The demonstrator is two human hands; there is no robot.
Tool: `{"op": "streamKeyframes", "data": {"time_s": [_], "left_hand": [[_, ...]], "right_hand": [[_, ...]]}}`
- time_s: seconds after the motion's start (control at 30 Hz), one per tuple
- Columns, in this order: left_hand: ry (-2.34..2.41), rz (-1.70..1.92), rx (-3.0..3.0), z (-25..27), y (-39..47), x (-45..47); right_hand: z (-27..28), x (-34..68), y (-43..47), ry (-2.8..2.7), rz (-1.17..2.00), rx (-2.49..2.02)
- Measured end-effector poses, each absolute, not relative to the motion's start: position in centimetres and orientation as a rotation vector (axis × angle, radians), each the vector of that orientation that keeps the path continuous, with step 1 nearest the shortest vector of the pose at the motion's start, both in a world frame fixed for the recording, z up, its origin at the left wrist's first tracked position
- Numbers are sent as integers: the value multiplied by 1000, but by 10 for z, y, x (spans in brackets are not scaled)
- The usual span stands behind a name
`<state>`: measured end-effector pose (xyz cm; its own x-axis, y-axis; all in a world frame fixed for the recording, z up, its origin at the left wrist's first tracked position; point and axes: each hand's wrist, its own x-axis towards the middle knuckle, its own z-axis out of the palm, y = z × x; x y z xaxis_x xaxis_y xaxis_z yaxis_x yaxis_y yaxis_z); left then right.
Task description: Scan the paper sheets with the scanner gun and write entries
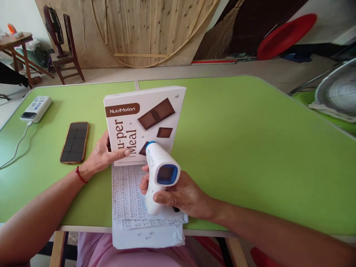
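Observation:
My left hand [107, 154] grips the lower left edge of a white NutriMotion box [128, 129], its thumb across the front. The box stands tilted and shows pictures of brown chocolate pieces. My right hand [183, 193] is wrapped round the handle of a white and blue infrared thermometer [160, 163]. Its nose points at the lower front of the box, and its dark screen faces me. Whether nose and box touch I cannot tell. Beneath both lie handwritten papers [128, 196], which hang past the table's near edge.
On the green table [250, 148], a phone [75, 142] lies left of my left hand. Farther left sits a white power bank [36, 108] with a cable [18, 148]. Beyond the table are a wooden chair [66, 59] and a red round lid-like object [286, 37].

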<state>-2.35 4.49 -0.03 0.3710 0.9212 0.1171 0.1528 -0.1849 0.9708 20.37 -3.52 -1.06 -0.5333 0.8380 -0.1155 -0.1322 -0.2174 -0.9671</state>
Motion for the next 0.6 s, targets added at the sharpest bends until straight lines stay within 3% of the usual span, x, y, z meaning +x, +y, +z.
{"op": "streamKeyframes", "data": {"time_s": [0.6], "left_hand": [[882, 895, 1661, 6, 46, -21]], "right_hand": [[-3, 207, -34, -1409, 1804, -915]]}}
